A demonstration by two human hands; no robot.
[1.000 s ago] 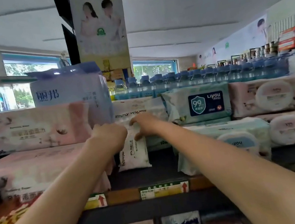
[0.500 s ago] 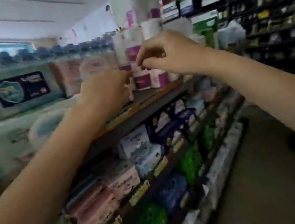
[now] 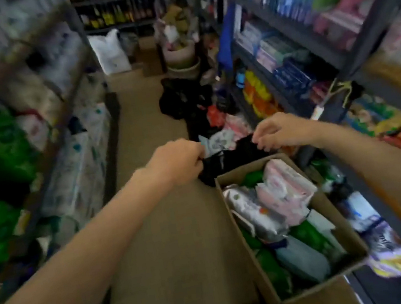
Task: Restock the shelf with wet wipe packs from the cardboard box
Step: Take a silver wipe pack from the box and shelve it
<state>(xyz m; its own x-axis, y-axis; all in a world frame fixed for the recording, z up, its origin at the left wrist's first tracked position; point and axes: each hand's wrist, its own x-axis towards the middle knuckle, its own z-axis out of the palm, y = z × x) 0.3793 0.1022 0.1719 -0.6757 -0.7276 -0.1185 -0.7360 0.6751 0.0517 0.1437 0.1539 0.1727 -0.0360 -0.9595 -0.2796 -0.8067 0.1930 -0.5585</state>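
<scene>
An open brown cardboard box (image 3: 308, 216) stands on the tan aisle floor (image 3: 173, 249) at about four o'clock from the middle of the view, its long side running away from the camera. It is filled with soft wet wipe packs (image 3: 284, 191), pink-and-white ones toward the far end, a silvery one beside them, and green and pale grey ones nearer the camera. Both bare forearms reach forward over the aisle. The left hand (image 3: 178, 159) sits near the centre, at about eleven o'clock from the box's far corner, fingers curled under with nothing visible in them. The right hand (image 3: 276, 129) hovers at twelve o'clock above the box's far end, fingers bent downward, thumb and fingertips close together; motion blur keeps me from telling whether they pinch anything. Stocked metal shelves (image 3: 287, 28) line the aisle at three and nine o'clock, their goods blurred.
</scene>
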